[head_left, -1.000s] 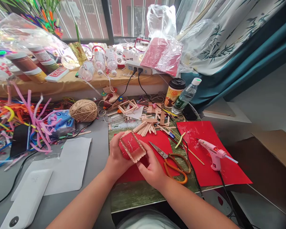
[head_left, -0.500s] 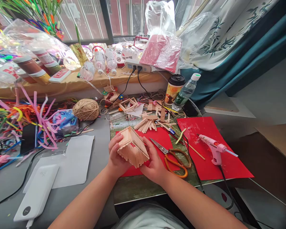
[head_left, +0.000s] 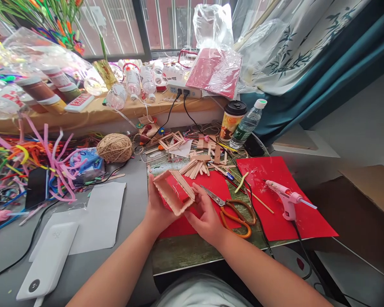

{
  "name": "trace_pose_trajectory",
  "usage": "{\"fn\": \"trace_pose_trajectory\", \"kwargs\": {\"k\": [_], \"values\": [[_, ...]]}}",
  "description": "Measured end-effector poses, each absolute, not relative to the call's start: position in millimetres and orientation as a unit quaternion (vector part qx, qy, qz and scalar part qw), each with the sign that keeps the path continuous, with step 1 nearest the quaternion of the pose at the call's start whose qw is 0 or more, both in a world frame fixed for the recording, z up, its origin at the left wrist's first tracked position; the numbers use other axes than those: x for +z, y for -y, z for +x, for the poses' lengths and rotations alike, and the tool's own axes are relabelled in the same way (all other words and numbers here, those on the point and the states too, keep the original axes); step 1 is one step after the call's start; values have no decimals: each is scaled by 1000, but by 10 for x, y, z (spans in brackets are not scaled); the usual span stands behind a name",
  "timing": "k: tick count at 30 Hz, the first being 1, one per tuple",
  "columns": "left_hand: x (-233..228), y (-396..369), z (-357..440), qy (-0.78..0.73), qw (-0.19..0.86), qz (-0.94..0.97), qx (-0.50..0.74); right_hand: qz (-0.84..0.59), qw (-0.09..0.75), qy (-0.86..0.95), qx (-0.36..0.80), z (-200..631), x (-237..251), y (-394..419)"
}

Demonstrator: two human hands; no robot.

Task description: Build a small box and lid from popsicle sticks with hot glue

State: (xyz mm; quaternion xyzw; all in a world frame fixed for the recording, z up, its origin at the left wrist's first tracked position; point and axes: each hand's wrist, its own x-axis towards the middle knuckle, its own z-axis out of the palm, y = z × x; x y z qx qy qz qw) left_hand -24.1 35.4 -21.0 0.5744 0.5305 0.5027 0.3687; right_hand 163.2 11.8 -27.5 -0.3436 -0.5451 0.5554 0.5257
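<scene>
Between my two hands is a small open frame built of popsicle sticks point(head_left: 186, 186), tilted so that I look through its hollow middle. My left hand point(head_left: 156, 207) grips its left side, and my right hand point(head_left: 206, 216) has its fingers on the right edge. Red paper point(head_left: 219, 184) lies beneath it on the table and shows through the opening. Just right of my right hand lie scissors point(head_left: 237, 213) with orange-brown handles, blades partly spread. Loose popsicle sticks point(head_left: 196, 167) are heaped beyond the frame.
A pink glue gun point(head_left: 286, 196) rests on a second red sheet point(head_left: 313, 224), its cord trailing down. A coffee cup point(head_left: 232, 121) and water bottle point(head_left: 248, 123) stand behind. Leftward are a twine ball point(head_left: 114, 148), white paper point(head_left: 107, 213), a power bank point(head_left: 48, 260) and pipe cleaners point(head_left: 59, 157).
The popsicle-stick frame has been turned in my hands: its outer stick walls faced me before, and now its hollow inside shows. Both hands still hold it.
</scene>
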Motion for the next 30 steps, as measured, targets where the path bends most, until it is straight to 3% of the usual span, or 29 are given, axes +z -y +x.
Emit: {"fn": "trace_pose_trajectory", "kwargs": {"k": [2,10,18,23,30], "values": [[-132,-402,-247,-526,361,572,516,-355,520,525,573,1609,-318,-143],[-95,-609,-338,-496,491,448,558,-368,498,523,586,1589,-366,-156],[-167,-563,-337,-474,476,494,552,-366,509,515,584,1615,-326,-148],[-221,-494,-276,-469,443,527,554,-351,463,479,658,1608,-251,-191],[-317,-448,-193,-490,388,556,548,-312,487,421,699,1577,-183,-254]]}}
